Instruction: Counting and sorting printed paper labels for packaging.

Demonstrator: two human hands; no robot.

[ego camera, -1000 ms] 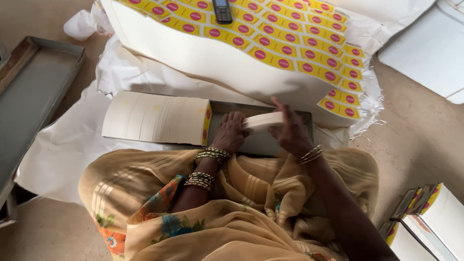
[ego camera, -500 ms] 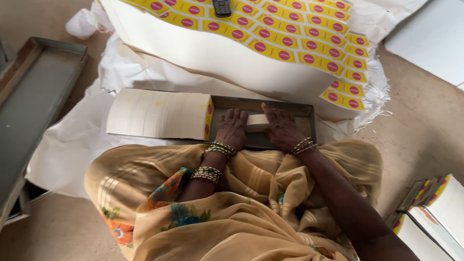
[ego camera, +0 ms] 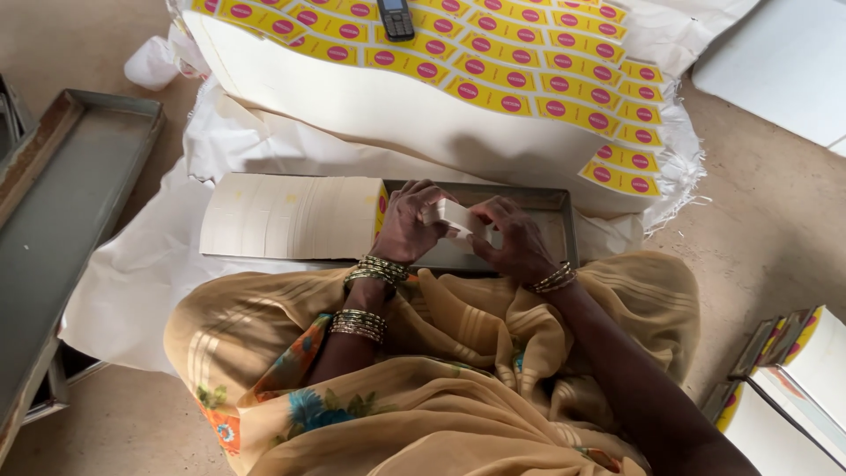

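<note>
Your left hand point(ego camera: 407, 225) and right hand point(ego camera: 515, 238) meet over the shallow metal tray point(ego camera: 564, 220) in front of your lap, both wrists bent down and ringed with bangles. Each hand is curled closed around one end of a small white paper bundle point(ego camera: 458, 216) — fingers on top, thumbs underneath as far as you can see. The left forearm comes up steeply from the lap; the right forearm runs in from the lower right at a long slant.

The bundle is held just above the tray floor, its long axis running roughly left to right between your hands, with the right end dipping a little lower than the left. Whether it touches the tray you cannot tell.

To the left of your left hand, touching the tray's left end, lies a long block of stacked white cut sheets point(ego camera: 291, 216) with a yellow edge facing your hand; it runs left to right as well. Beyond the tray's far rim rises a big pile of sheets topped with yellow labels point(ego camera: 493, 92), and a dark mobile phone point(ego camera: 396, 18) rests on it near the top edge of the view.

Open room — the right half of the tray floor lies bare beside your right hand. On the far left a long grey metal trough point(ego camera: 53, 229) stands well apart, and more stacked white blocks point(ego camera: 793, 388) sit at the lower right, near your right elbow.
</note>
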